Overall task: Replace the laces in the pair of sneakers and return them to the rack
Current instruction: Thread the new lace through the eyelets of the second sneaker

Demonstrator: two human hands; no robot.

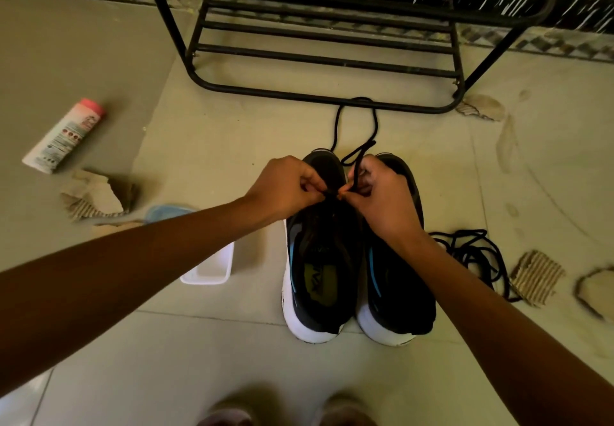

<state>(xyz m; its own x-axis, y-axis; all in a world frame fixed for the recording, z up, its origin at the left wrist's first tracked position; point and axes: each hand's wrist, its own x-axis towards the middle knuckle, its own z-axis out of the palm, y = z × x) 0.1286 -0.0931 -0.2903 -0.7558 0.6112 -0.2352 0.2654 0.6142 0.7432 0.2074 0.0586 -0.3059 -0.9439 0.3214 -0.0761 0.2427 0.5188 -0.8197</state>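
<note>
Relacing seen from above, lace end at the eyelets. Nearest the wearer, the left sneaker (319,279) and right sneaker (395,292) stand heel-first on the floor (199,342), side by side and touching, with toes toward the rack (332,60). The left sneaker shows an open throat, and a forearm partly covers the right one. A white container (212,269) sits just left of the pair, and a tangle of loose black laces (475,249) lies just to its right. Over the left sneaker's forefoot the left hand (285,186) and right hand (382,199) meet. Each grip is closed to a fine thumb-and-finger pinch on the black lace (375,123) and holds nothing else. Beyond the hands the lace runs forward in a long loop that reaches the rack's bottom bar. The step in hand appears to be feeding a lace end through a lower eyelet. To do it well, pinch close to the tip, draw both strands to even length, and free the loop if it catches on the bar.
</note>
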